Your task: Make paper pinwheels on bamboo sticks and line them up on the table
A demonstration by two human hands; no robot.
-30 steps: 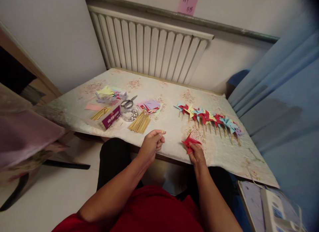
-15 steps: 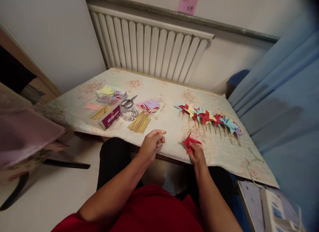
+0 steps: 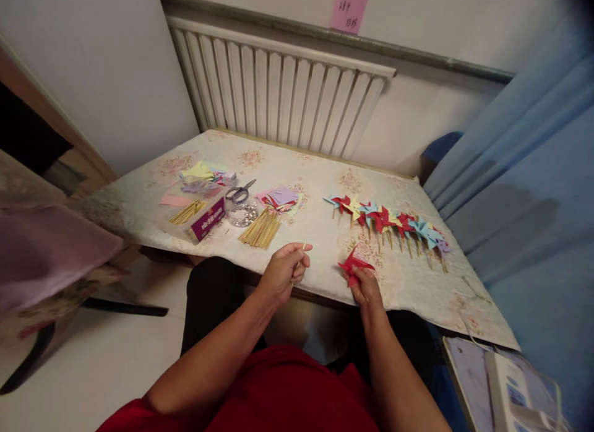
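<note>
My left hand (image 3: 283, 272) is closed on a thin wooden stick (image 3: 303, 248) whose tip pokes up past my fingers, just over the near table edge. My right hand (image 3: 365, 285) pinches a red folded paper pinwheel (image 3: 353, 262) above the tablecloth. Beyond it lies a row of finished paper pinwheels (image 3: 390, 220) on sticks, red, blue and yellow. A loose pile of wooden sticks (image 3: 261, 228) lies ahead of my left hand.
The table (image 3: 306, 172) has a floral cloth. On its left side are cut paper squares (image 3: 280, 197), scissors (image 3: 241, 191) on a clear round container, a purple box (image 3: 207, 218) and more coloured paper (image 3: 199, 171). A white radiator (image 3: 278, 91) stands behind; blue fabric (image 3: 524, 190) hangs right.
Both hands hold nearly still with the stick and the red pinwheel; only the camera has tilted slightly.
</note>
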